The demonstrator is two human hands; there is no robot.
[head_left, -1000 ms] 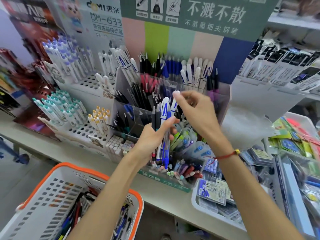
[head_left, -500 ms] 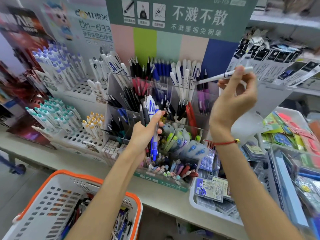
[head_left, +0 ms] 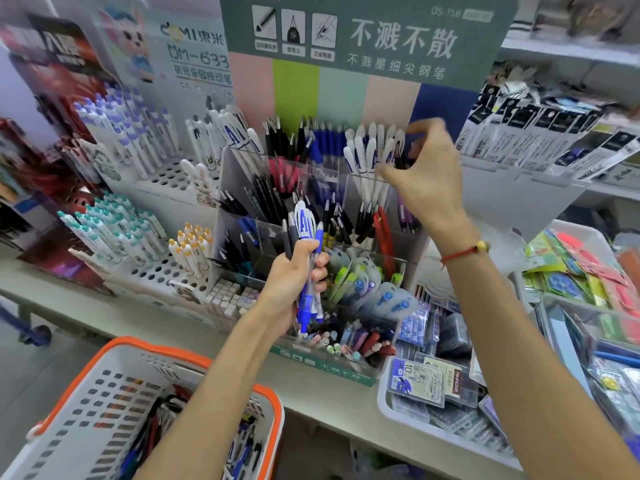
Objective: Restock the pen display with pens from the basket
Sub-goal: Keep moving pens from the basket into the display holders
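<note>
Pens (head_left: 304,258): my left hand (head_left: 291,282) is gripping a bunch; right hand (head_left: 426,181) is pinching something at the display's (head_left: 242,188) white pens (head_left: 367,157), unclear what.

A bundle of blue, white and grey pens (head_left: 306,268) is held upright before the clear tiered pen display (head_left: 346,268). More pens lie in the orange-rimmed white basket (head_left: 104,403) below.

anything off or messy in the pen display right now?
Nothing damaged or spilled. The clear pen display is sorted by type, though pens lean at mixed angles. The left hand holds a bundle of pens; the right hand reaches the white pens in the top row. Its grip is blurred.
</note>
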